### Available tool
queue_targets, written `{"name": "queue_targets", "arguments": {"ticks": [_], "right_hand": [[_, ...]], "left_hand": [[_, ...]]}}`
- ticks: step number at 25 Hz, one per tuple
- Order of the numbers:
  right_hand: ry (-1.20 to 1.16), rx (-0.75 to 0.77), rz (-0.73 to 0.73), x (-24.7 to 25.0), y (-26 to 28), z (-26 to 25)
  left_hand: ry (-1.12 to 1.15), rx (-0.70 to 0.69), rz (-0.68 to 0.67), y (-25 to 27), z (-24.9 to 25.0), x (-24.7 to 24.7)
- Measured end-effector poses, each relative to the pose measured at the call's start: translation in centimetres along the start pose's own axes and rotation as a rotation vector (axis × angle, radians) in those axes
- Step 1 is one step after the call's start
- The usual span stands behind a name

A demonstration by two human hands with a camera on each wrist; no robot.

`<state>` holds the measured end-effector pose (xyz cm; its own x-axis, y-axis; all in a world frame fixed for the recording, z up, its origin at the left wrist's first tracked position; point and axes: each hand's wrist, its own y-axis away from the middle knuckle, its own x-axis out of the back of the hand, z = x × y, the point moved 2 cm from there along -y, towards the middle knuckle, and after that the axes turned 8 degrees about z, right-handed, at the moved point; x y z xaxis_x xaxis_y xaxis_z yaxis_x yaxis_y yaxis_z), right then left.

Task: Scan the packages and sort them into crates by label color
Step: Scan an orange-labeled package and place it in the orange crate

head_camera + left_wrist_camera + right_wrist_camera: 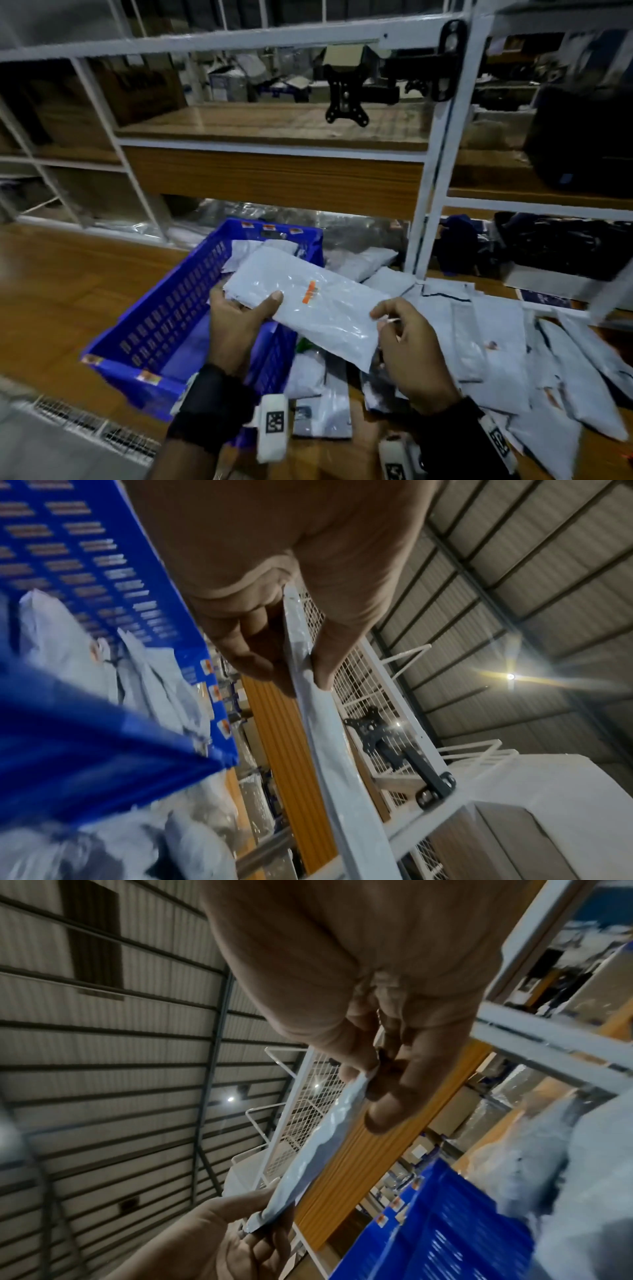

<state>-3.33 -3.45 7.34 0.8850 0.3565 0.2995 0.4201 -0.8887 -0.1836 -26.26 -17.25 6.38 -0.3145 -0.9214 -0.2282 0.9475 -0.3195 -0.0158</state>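
A grey package (310, 301) with an orange label (310, 291) is held over the blue crate (164, 308). Its left end is gripped by the left hand (239, 318), thumb on top and fingers beneath; its right edge is pinched by the right hand (411, 346). More packages (496, 342) are spread on the wooden counter (68, 274) to the right, and a few lie in the crate.

Package (301, 301) was pale grey w/ orange label (310, 292). Crate (164, 308) was blue w/ slotted walls. Worktop (68, 274) was brown woodgrain.
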Motion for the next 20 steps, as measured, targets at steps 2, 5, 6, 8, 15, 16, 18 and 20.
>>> {"name": "queue_targets", "arguments": {"ticks": [2, 5, 6, 8, 15, 16, 18, 20], "right_hand": [[0.006, 0.015, -0.016, -2.4, -1.4, -2.0], [0.114, 0.044, -0.035, -5.8, -2.8, -4.9], [0.176, 0.058, -0.039, -7.2, -3.3, -5.8], [0.276, 0.061, -0.063, -10.0, -4.2, -7.7], [0.632, -0.112, -0.125, -23.9, -9.5, -8.0], [0.672, -0.146, -0.137, -26.0, -10.3, -7.1], [0.732, -0.221, -0.132, -29.4, -11.6, -4.8], [0.788, -0.286, -0.111, -32.0, -12.6, -2.5]], "left_hand": [[-0.035, -0.023, 0.042, -2.3, 1.5, 1.9], [-0.152, -0.062, 0.034, -6.2, 3.3, 4.4], [-0.202, -0.067, 0.028, -7.9, 3.5, 5.1], [-0.294, -0.061, -0.002, -11.3, 3.1, 6.4], [-0.776, -0.148, -0.231, -23.7, -0.9, 8.4], [-0.854, -0.162, -0.284, -25.0, -1.7, 8.4], [-1.102, -0.139, -0.414, -26.7, -3.1, 8.1], [-1.344, -0.064, -0.521, -27.6, -4.3, 8.2]]}}
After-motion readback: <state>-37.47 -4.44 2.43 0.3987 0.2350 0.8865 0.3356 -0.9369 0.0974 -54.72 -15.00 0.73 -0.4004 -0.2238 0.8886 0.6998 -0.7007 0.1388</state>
